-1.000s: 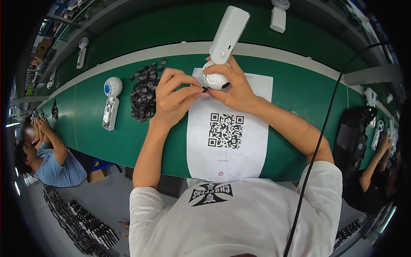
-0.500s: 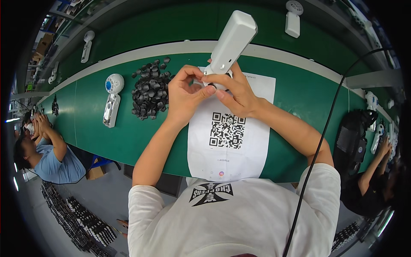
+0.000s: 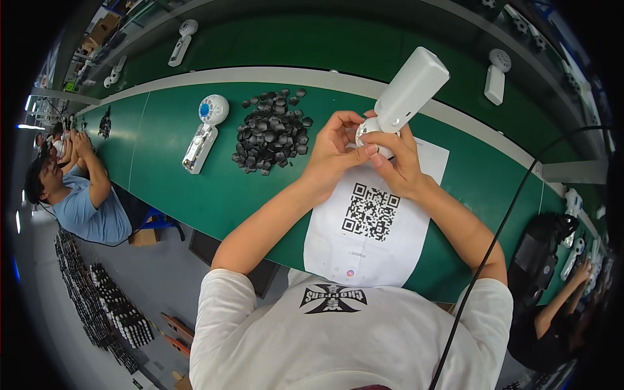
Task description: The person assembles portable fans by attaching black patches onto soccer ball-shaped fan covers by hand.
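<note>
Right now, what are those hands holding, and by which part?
Both hands, left and right, hold a white handheld device by its round lower end, its body angled upward.

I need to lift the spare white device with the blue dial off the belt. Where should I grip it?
Probably by the long narrow handle, fingers across its two long sides, coming from above. The white device lies flat on the green table, round head farthest from the near edge, apart from the pile of black parts.
</note>
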Tool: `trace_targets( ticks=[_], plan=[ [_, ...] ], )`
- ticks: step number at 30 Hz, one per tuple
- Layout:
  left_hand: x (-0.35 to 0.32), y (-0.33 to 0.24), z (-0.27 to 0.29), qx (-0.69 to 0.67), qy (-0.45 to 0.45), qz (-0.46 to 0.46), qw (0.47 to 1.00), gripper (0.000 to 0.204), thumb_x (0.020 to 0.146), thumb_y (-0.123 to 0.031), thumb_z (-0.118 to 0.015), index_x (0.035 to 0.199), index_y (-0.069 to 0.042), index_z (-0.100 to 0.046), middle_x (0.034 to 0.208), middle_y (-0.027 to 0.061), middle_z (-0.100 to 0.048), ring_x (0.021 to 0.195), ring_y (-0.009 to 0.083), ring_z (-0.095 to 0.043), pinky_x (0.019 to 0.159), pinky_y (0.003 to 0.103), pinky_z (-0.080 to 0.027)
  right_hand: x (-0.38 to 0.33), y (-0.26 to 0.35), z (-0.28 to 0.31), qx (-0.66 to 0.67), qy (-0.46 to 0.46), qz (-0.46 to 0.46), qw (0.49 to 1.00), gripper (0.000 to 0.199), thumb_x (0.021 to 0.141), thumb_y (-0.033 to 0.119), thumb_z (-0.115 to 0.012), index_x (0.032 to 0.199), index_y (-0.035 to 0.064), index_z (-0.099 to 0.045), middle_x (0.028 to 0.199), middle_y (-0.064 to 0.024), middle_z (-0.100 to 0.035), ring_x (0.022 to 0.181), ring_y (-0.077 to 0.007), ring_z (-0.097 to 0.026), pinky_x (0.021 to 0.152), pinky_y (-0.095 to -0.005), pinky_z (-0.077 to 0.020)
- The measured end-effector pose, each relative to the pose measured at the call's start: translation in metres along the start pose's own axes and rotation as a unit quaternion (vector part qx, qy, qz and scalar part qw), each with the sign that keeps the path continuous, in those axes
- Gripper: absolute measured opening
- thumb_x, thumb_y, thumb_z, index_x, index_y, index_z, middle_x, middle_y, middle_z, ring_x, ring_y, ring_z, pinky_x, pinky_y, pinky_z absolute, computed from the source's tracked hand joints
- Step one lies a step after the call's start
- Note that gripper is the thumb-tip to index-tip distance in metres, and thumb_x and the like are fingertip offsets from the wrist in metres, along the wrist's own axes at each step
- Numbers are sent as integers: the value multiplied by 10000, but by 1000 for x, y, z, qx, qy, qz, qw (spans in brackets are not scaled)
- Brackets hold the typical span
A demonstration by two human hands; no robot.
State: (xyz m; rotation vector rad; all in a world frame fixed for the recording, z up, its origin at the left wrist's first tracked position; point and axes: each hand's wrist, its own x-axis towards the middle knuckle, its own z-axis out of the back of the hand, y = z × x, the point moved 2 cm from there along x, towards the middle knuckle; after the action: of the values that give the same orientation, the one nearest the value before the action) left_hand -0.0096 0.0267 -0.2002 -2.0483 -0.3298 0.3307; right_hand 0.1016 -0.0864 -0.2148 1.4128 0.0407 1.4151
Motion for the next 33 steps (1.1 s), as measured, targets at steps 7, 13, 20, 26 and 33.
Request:
trace_targets(
  ticks=[7,13,20,26,33],
  plan=[
    [3,0,24,-5,7,15,1000,395,958,-360,-649,1229,-98,-533,1068,-5,-585,1007,90,-539,836,260,-446,1,-14,1,107,-76,-100,986,157,911,144,-606,1035,58,-646,1092,-139,-603,986,-273,-588,864,-373,-471],
    [-9,-105,51,634,-156,-317,688,304,889,-161,-681,1161,-43,-612,1205,123,-597,1139,257,-550,938,352,-415,-2,-11,26,287,-144,-349,881,145,899,56,-579,1024,53,-653,1020,-51,-593,891,-168,-597,765,-294,-492],
    [-92,-119,233,846,-330,-140,395,437,950,-377,-607,1233,-44,-613,1178,160,-633,1074,376,-594,895,450,-473,27,-57,91,16,-295,-155,943,150,896,25,-594,1023,42,-671,1004,-67,-636,924,-167,-611,815,-294,-494],
    [-70,-146,335,836,-470,-79,270,413,969,-398,-556,1254,-106,-616,1191,99,-647,1091,318,-600,849,465,-480,0,-80,145,59,-433,-250,864,236,1021,238,-525,1153,79,-639,1113,-63,-613,956,-164,-625,677,-314,-606],
    [-35,-149,329,824,-410,-202,334,333,815,-186,-671,1146,-153,-649,1321,87,-558,1262,311,-493,998,519,-368,9,-87,131,11,-337,-264,904,259,1028,250,-517,1189,85,-635,1144,-65,-608,939,-153,-626,666,-286,-587]
  ],
)
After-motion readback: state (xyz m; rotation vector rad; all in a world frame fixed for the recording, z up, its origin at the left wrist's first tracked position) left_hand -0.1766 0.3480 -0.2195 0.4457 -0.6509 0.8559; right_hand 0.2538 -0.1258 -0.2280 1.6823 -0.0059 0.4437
